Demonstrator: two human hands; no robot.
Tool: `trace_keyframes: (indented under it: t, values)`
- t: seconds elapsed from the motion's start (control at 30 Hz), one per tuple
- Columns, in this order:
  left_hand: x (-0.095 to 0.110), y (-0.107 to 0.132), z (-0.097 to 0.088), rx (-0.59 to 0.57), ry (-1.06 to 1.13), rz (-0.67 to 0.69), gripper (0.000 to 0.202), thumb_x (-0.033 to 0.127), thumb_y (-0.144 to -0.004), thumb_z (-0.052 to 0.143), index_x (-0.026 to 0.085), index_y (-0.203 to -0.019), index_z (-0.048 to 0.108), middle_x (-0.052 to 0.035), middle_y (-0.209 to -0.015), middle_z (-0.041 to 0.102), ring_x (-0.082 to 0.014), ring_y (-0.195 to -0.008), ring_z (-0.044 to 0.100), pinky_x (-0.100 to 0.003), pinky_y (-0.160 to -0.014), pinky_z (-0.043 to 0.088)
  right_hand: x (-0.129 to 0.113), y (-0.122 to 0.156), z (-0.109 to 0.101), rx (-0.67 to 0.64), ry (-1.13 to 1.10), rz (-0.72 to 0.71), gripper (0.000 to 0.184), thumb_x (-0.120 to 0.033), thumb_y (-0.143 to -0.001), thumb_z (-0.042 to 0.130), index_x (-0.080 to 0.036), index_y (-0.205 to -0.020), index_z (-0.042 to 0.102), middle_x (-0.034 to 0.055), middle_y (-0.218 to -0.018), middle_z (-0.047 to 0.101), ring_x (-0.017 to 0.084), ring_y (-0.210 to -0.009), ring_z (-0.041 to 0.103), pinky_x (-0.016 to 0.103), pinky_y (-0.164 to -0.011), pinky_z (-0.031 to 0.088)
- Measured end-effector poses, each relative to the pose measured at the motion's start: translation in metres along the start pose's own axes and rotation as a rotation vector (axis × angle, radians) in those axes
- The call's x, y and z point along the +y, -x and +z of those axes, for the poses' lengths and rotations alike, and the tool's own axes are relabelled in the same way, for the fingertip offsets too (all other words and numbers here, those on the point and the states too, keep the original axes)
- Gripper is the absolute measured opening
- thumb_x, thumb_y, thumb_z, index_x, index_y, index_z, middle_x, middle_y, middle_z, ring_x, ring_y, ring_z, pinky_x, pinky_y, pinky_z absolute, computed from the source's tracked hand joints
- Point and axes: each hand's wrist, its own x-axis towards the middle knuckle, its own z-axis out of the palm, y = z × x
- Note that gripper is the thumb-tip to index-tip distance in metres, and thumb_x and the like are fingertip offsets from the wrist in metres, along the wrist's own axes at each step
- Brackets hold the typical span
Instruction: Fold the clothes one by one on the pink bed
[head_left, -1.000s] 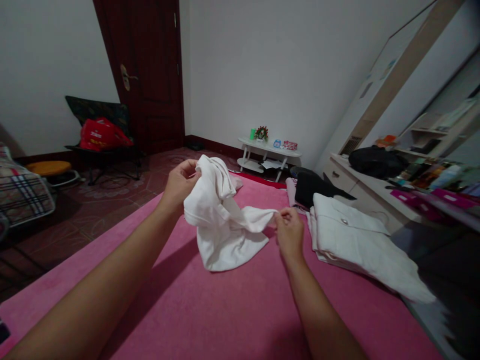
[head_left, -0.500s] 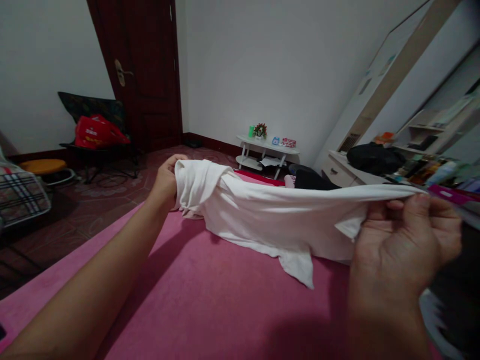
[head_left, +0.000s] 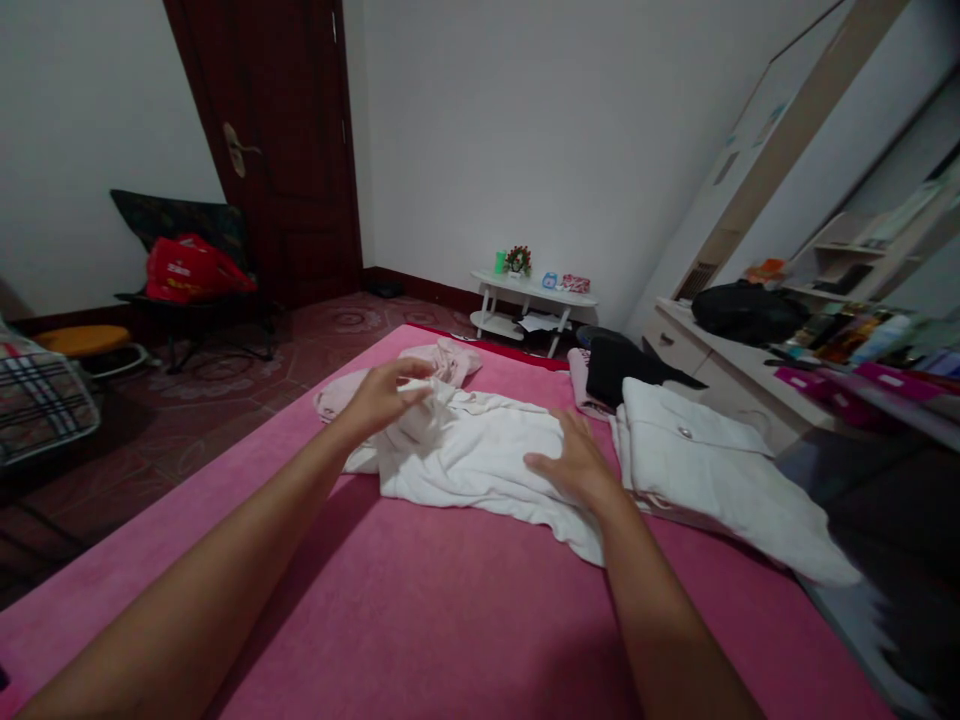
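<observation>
A white garment (head_left: 480, 455) lies spread on the pink bed cover (head_left: 420, 620). My left hand (head_left: 384, 395) hovers over its left end, fingers curled and apart, touching the bunched cloth there. Flat on the garment's right part rests my right hand (head_left: 571, 462) with fingers stretched out. Neither hand grips anything.
A pale pink garment (head_left: 450, 362) lies behind the white one. A folded white jacket (head_left: 712, 470) and a black garment (head_left: 622, 368) lie to the right. A dresser (head_left: 720, 360) with a black bag stands at right. Beyond are a small white table (head_left: 534, 300), a dark door (head_left: 277, 150) and a chair with a red bag (head_left: 187, 268).
Both hands held the white garment stretched in the air; they have lowered it onto the bed and let go. My right hand now lies flat on it.
</observation>
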Motion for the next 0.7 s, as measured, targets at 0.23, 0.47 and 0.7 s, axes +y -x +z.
trace_keyframes:
  t: [0.23,0.47,0.7]
  values:
    - [0.005,0.022,0.017,-0.719,-0.648,0.044,0.118,0.06,-0.049,0.08,0.023,-0.148,0.028,-0.0188,-0.155,0.02,-0.0392,-0.141,0.021,-0.05,-0.11,0.022,0.009,0.007,-0.002,-0.367,0.195,0.089,0.125,-0.048,-0.05,0.082,-0.02,-0.152,0.016,0.018,-0.156,0.018,0.036,-0.142,0.02,0.046,-0.108,0.026]
    - [0.015,0.024,0.02,-0.647,-0.73,-0.028,0.12,0.06,-0.049,0.079,0.024,-0.149,0.024,-0.018,-0.135,0.05,-0.0355,-0.112,0.056,-0.04,-0.092,0.044,-0.005,0.009,-0.004,-0.368,0.204,0.126,0.101,-0.041,-0.058,0.078,-0.019,-0.146,0.033,0.0188,-0.138,0.049,0.031,-0.119,0.053,0.036,-0.091,0.041]
    - [0.037,0.042,0.017,-0.616,-0.758,-0.091,0.053,0.05,-0.066,0.069,0.022,-0.111,0.065,-0.0116,-0.105,0.069,-0.03,-0.095,0.064,-0.035,-0.075,0.047,-0.026,0.014,-0.04,-0.222,-0.069,-0.046,0.023,-0.028,-0.072,0.055,-0.016,-0.083,0.072,0.0048,-0.081,0.071,0.022,-0.077,0.064,0.027,-0.065,0.042]
